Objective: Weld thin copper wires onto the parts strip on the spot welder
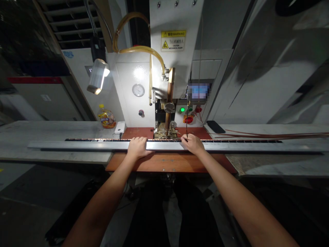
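Observation:
A long silver metal bar (164, 146) lies crosswise in front of me, with a dark strip with copper-coloured marks (239, 141) along its far edge. My left hand (137, 146) is wrapped over the bar, left of the upright copper electrode (168, 118) of a machine. The electrode's lower tip comes down just behind the bar. My right hand (193, 143) rests at the bar to the right of the electrode, its fingers pinched round the lower end of a thin dark rod (187, 121). The rod stands nearly upright and has a yellowish top.
Thin copper-coloured rods (269, 133) extend to the right behind the bar, near a black phone (216, 126). At left stand a bottle (106, 117) and a small white box (120, 127). A lamp (98, 76) hangs above them. Buttons and a red-and-yellow switch (188, 119) sit on the machine.

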{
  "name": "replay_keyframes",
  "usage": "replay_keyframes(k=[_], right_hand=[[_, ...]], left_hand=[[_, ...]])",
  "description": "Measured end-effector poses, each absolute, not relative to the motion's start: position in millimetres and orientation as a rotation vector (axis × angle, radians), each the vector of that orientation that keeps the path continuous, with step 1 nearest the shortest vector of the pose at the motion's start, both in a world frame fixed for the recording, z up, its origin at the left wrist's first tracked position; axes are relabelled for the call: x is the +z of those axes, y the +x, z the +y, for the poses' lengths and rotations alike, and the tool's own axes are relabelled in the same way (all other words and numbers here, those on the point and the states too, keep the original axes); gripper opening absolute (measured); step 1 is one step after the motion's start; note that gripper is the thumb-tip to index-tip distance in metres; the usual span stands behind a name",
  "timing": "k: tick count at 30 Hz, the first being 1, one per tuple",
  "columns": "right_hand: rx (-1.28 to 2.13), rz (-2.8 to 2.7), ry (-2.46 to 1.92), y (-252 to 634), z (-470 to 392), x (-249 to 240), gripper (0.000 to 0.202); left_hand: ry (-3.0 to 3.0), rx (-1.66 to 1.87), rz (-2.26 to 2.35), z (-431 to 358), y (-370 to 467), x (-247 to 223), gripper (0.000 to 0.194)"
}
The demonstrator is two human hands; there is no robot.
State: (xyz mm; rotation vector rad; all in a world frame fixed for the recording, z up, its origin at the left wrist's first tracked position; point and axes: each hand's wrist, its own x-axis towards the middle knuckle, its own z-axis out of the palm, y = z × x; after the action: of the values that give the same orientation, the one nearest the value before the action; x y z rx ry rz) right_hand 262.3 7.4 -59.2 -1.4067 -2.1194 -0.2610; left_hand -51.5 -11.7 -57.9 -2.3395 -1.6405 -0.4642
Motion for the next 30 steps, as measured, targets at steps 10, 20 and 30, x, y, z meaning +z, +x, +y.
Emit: replay_keyframes(k=[10, 20, 30], right_hand=[[-0.245, -2.122, -1.411, 266, 7, -59, 0.03], [-0.253, -2.103, -1.43, 270, 8, -60, 0.029], [-0.262, -2.101, -1.404, 273, 8, -60, 0.029]], left_hand=[[-2.346, -0.449, -1.634, -12, -48, -58, 0.066], [-2.333, -0.445, -1.597, -11, -44, -59, 0.065], [-2.331, -0.444, -1.611, -12, -41, -58, 0.064]])
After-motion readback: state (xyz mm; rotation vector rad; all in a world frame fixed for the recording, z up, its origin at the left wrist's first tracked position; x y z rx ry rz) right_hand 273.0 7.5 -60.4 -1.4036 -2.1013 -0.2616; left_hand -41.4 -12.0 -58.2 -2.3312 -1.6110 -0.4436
